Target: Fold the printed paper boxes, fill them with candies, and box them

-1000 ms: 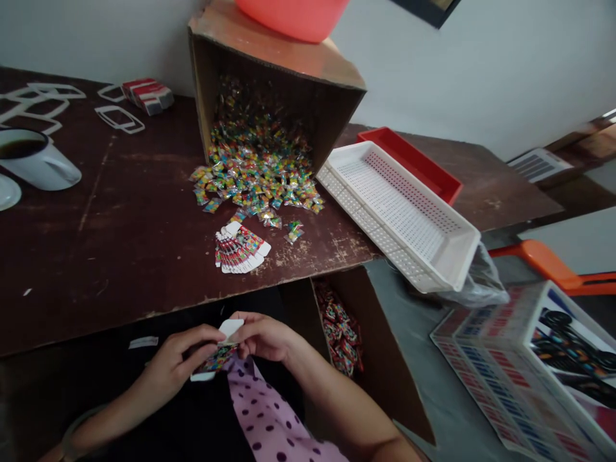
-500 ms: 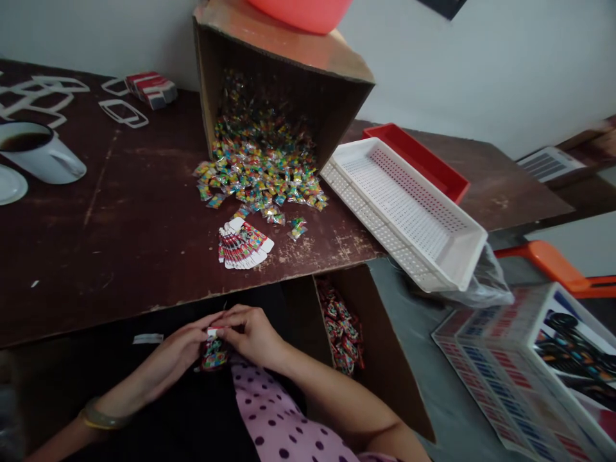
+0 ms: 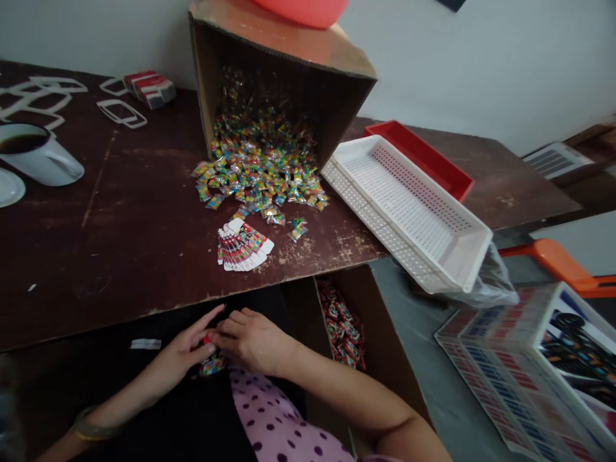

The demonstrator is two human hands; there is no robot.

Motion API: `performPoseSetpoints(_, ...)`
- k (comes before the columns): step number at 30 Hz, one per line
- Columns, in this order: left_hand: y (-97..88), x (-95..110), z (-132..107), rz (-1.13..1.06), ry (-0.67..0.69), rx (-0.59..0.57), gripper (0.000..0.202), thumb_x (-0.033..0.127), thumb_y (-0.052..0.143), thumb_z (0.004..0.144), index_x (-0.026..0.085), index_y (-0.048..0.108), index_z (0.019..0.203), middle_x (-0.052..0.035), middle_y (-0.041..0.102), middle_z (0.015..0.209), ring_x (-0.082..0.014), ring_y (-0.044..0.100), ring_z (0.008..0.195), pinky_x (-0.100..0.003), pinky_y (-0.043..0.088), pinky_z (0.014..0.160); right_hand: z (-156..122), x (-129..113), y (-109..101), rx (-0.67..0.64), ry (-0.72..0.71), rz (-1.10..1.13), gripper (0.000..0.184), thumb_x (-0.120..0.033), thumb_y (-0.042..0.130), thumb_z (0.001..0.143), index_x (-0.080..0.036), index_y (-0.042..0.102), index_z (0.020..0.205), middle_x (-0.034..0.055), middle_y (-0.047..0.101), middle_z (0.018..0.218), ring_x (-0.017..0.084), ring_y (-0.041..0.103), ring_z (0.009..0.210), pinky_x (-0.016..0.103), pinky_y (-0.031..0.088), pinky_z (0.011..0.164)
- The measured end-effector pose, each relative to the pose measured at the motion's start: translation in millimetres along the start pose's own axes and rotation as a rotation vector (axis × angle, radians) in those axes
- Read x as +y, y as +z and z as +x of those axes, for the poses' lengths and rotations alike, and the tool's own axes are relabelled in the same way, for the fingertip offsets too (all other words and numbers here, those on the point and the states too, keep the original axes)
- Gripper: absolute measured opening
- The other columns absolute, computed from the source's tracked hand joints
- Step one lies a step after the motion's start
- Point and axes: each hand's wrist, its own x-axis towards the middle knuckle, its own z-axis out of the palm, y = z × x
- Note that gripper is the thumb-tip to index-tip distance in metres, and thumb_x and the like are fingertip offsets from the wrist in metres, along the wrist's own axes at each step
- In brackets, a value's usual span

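Over my lap, just below the table edge, both hands are at a small colourful printed box (image 3: 212, 366). My left hand (image 3: 185, 350) pinches it near its red top, forefinger stretched out. My right hand (image 3: 255, 341) closes over the same top end from the other side, its fingers hiding part of the box. On the table in front lies a fan of flat printed cartons (image 3: 243, 247). Behind them, small clear packets of bright sweets (image 3: 262, 176) spill from a cardboard box (image 3: 293, 42) lying on its side.
Right of my lap stands an open carton (image 3: 392, 350) holding many small printed boxes (image 3: 342, 327). A white perforated basket (image 3: 409, 199) overlaps a red tray (image 3: 423, 157). At left are a mug (image 3: 41, 154), white bands (image 3: 48, 99) and a red-and-white stack (image 3: 149, 88). A plastic crate (image 3: 500, 359) stands lower right.
My right fingers have moved over the top of the small box, and my left forefinger has lifted away. The white end seen on the box before is now covered; red shows there.
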Motion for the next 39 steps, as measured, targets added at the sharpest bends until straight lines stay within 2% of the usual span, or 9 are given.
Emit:
performPoseSetpoints(4, -2.6, 13.4, 6.9, 0.307, 0.157, 0.113, 0.061, 0.035, 0.067, 0.081, 0.025, 0.052, 0.14, -0.0057, 0.076, 0.106, -0.0259, 0.068, 0.1, -0.035, 0.051, 0.095, 4.9, 52.8, -25.3, 0.174, 0.05, -0.03, 0.023, -0.043, 0.054, 0.095, -0.03, 0.068, 0.109, -0.0022, 0.067, 0.109, 0.012, 0.06, 0.102, 0.022, 0.045, 0.092)
performPoseSetpoints(7, -24.3, 15.2, 1.3, 0.606, 0.224, 0.159, 0.044, 0.035, 0.066, 0.08, 0.025, 0.069, 0.123, -0.003, 0.075, 0.084, -0.0243, 0.07, 0.079, -0.031, 0.056, 0.078, -11.0, 115.2, -55.6, 0.392, 0.401, -0.156, 0.035, -0.031, 0.034, 0.102, -0.023, 0.064, 0.12, 0.0089, 0.065, 0.12, 0.021, 0.057, 0.113, 0.039, 0.042, 0.103)
performPoseSetpoints(11, -69.8, 2.2, -24.2, 0.888, 0.101, 0.16, 0.053, 0.03, 0.074, 0.068, 0.035, 0.072, 0.121, -0.0064, 0.074, 0.125, -0.0353, 0.066, 0.113, -0.04, 0.052, 0.096, -55.0, 150.3, -55.7, 0.509, 0.632, -0.259, 0.047, -0.037, 0.046, 0.097, -0.012, 0.051, 0.137, 0.023, 0.05, 0.139, 0.035, 0.044, 0.132, 0.059, 0.034, 0.107)
performPoseSetpoints(14, -83.4, 1.5, -34.9, 0.848, -0.025, 0.083, 0.057, 0.025, 0.078, 0.061, 0.035, 0.074, 0.117, -0.0052, 0.079, 0.114, -0.0375, 0.069, 0.108, -0.041, 0.054, 0.094, -79.7, 127.1, -22.5, 0.497, 0.611, -0.224, 0.06, -0.045, 0.063, 0.087, -0.017, 0.05, 0.138, 0.0173, 0.047, 0.146, 0.035, 0.038, 0.138, 0.058, 0.029, 0.114)
performPoseSetpoints(18, -53.7, 26.6, -18.4, 0.473, 0.068, 0.204, 0.047, 0.043, 0.076, 0.072, 0.03, 0.071, 0.117, -0.0034, 0.078, 0.113, -0.0336, 0.067, 0.109, -0.038, 0.054, 0.093, -69.5, 69.0, 9.1, 0.764, 0.617, 0.18, 0.023, -0.03, 0.05, 0.096, -0.022, 0.063, 0.113, 0.0091, 0.068, 0.113, 0.023, 0.063, 0.109, 0.043, 0.048, 0.1)
performPoseSetpoints(23, -7.8, 42.6, 9.1, 0.091, 0.038, 0.155, 0.051, 0.049, 0.071, 0.08, 0.021, 0.061, 0.121, -0.0089, 0.075, 0.106, -0.028, 0.071, 0.083, -0.037, 0.058, 0.067, -5.8, 13.7, -10.1, 0.803, 0.493, 0.716, 0.013, -0.027, 0.048, 0.098, -0.021, 0.059, 0.1, 0.0049, 0.07, 0.101, 0.016, 0.067, 0.093, 0.032, 0.052, 0.087)
performPoseSetpoints(28, 2.9, 31.3, 7.0, 0.136, 0.151, 0.086, 0.051, 0.044, 0.073, 0.079, 0.023, 0.061, 0.124, -0.0019, 0.073, 0.091, -0.0236, 0.066, 0.084, -0.034, 0.055, 0.08, 34.4, 15.4, -30.8, 0.77, 0.495, 0.448, 0.011, -0.024, 0.063, 0.09, -0.021, 0.068, 0.081, 0.0059, 0.066, 0.114, 0.021, 0.054, 0.115, 0.039, 0.039, 0.102)
performPoseSetpoints(33, 3.3, 30.3, 0.4, 0.128, 0.088, 0.054, 0.069, 0.045, 0.067, 0.084, 0.026, 0.039, 0.144, -0.002, 0.069, 0.083, -0.026, 0.066, 0.079, -0.028, 0.056, 0.05, 39.9, 13.7, -14.8, 0.621, 0.51, 0.244, 0.009, -0.025, 0.065, 0.089, -0.024, 0.073, 0.086, 0.0053, 0.062, 0.12, 0.024, 0.045, 0.123, 0.045, 0.032, 0.107)
performPoseSetpoints(39, 3.0, 33.9, 2.1, 0.043, 0.11, 0.163, 0.06, 0.065, 0.048, 0.088, 0.014, 0.063, 0.116, -0.004, 0.068, 0.068, -0.0228, 0.063, 0.065, -0.025, 0.05, 0.041, 27.4, 1.7, 8.0, 0.692, 0.532, 0.766, 0.028, -0.038, 0.051, 0.096, -0.027, 0.067, 0.117, 0.0071, 0.054, 0.133, 0.02, 0.058, 0.107, 0.04, 0.047, 0.096)
